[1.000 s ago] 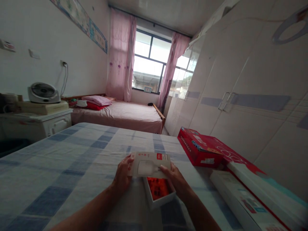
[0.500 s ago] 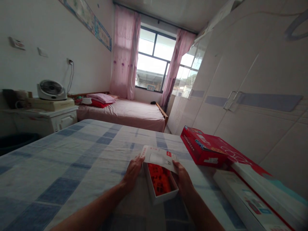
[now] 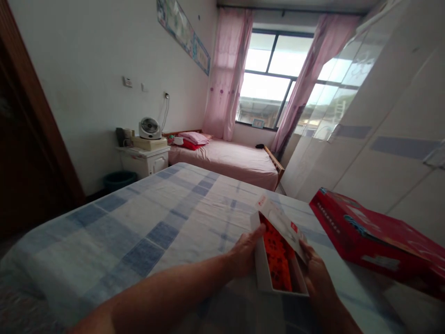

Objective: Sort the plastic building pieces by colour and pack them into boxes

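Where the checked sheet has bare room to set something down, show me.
Widest patch: the checked sheet between the left forearm and the pink bed. A narrower strip runs between the cover and the red box. Crowded: around the white box, with left hand, right hand and cover.

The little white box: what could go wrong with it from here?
The lid sits slantwise over the white box, and the right hand has it by one end, so it might slip or catch on the rim.

The left hand has its thumb over the rim, where it could get pinched if the lid came down.

With the near end uncovered, the red contents might slide out if the box tipped.
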Demonstrator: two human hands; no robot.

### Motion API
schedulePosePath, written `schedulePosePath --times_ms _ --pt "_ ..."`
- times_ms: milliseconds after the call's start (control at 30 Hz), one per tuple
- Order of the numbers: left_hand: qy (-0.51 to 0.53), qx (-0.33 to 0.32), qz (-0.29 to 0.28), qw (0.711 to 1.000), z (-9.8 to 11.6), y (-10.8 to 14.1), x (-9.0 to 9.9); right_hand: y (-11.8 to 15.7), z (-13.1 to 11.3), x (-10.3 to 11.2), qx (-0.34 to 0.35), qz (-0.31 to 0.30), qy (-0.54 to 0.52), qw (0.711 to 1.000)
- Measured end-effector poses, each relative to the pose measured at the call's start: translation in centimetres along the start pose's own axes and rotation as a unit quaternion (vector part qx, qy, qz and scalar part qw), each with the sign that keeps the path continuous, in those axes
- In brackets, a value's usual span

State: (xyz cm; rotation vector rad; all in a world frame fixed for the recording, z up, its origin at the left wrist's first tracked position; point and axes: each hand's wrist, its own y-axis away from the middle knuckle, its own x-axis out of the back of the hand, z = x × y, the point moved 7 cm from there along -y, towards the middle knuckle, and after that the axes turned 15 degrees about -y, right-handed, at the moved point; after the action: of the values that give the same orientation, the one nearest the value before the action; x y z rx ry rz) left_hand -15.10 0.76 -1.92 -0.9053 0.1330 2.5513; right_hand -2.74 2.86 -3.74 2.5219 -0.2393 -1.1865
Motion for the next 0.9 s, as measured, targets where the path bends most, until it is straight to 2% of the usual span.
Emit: schedulePosePath --times_ms 67,133,267,400,467,567,633,767,833,900 --pt "0.041 0.043 -0.066 0.996 -0.5 -0.2 -0.6 0.6 0.3 -0.3 -0.009 0.012 -0.011 1.000" --pt "0.067 0.068 -0.106 0.990 -0.4 -0.3 -0.8 1.0 0.6 -0.5 -0.015 0.019 -0.023 0.999" --pt "0.088 0.103 -0.146 0.980 -0.5 0.0 -0.7 1.1 0.6 -0.3 -0.019 0.024 -0.033 0.999" --pt "0.111 0.134 -0.187 0.967 -1.5 0.5 -1.4 1.2 0.9 -0.5 -0.052 0.005 -0.019 0.998" --pt "0.131 0.136 -0.188 0.964 -1.7 0.5 -1.6 1.3 0.8 -0.9 -0.041 -0.007 -0.012 0.999" --pt "0.142 0.134 -0.143 0.970 -1.2 0.2 -1.0 1.4 -0.2 -1.2 0.029 0.004 -0.033 0.999" --pt "0.148 0.121 -0.105 0.976 -0.1 0.0 -0.3 1.4 -0.6 -1.0 0.053 0.026 -0.062 0.996" --pt "0.173 0.063 -0.065 0.981 4.1 0.0 1.9 0.9 -0.4 -0.7 0.024 0.040 -0.090 0.995" --pt "0.171 0.037 -0.053 0.983 6.7 0.5 3.7 0.7 -0.5 -0.7 0.027 0.038 -0.095 0.994" --pt "0.146 0.016 -0.019 0.989 9.4 1.3 6.4 0.6 -0.6 -0.6 0.039 0.039 -0.095 0.994"
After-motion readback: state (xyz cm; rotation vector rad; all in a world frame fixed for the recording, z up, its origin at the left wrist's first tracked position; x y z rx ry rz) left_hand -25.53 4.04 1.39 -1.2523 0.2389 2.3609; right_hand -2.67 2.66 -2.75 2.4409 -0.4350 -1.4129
